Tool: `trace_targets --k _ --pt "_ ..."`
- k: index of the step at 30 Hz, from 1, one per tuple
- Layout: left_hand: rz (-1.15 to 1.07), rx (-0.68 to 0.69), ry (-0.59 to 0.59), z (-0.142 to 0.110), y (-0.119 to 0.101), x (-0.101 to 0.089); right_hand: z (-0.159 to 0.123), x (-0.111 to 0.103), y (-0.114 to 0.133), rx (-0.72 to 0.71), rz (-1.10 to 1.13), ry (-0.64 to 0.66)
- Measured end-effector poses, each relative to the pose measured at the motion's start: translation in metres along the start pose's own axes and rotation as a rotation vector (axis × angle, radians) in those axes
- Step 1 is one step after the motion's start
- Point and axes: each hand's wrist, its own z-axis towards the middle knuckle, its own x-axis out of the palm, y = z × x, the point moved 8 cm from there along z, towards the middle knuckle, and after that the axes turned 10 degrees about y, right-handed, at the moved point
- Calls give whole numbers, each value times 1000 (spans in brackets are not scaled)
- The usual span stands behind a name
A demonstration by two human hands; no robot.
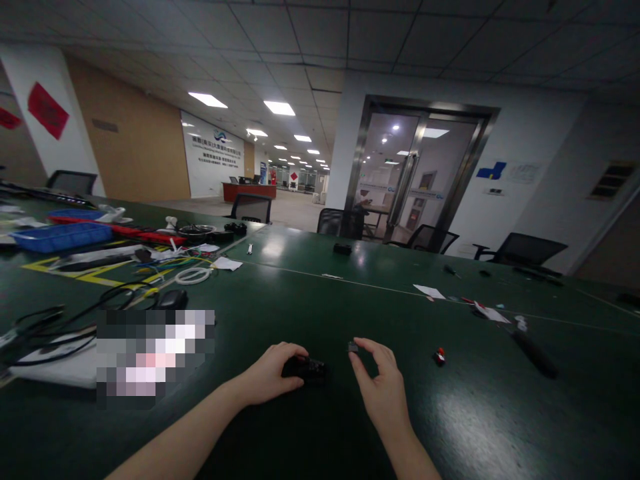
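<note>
On the green tabletop (280, 293), my left hand (273, 373) grips the left end of a small black device (313, 369) between thumb and fingers. The device lies low at the table, and its exact kind is too dark to make out. To its right, my right hand (377, 373) pinches a small dark grey block (353, 347) between thumb and forefinger. A short gap separates the block from the black device. Further right lies a small red and black piece (440, 357), apart from both hands.
At left are a blue tray (63, 237), black cables (80, 327), a coiled white cable (193, 276) and a black mouse-like object (171, 300). A black box (343, 249) sits towards the far edge. A dark long-handled tool (535, 353) and paper scraps (429, 291) lie at right.
</note>
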Motion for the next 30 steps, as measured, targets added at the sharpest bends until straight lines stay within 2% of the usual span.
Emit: trace_targets --k 12,30 --pt "-11 -4 6 0 2 1 -1 2 3 13 13 41" --pt "6 9 3 0 -3 0 0 6 -1 22 22 34"
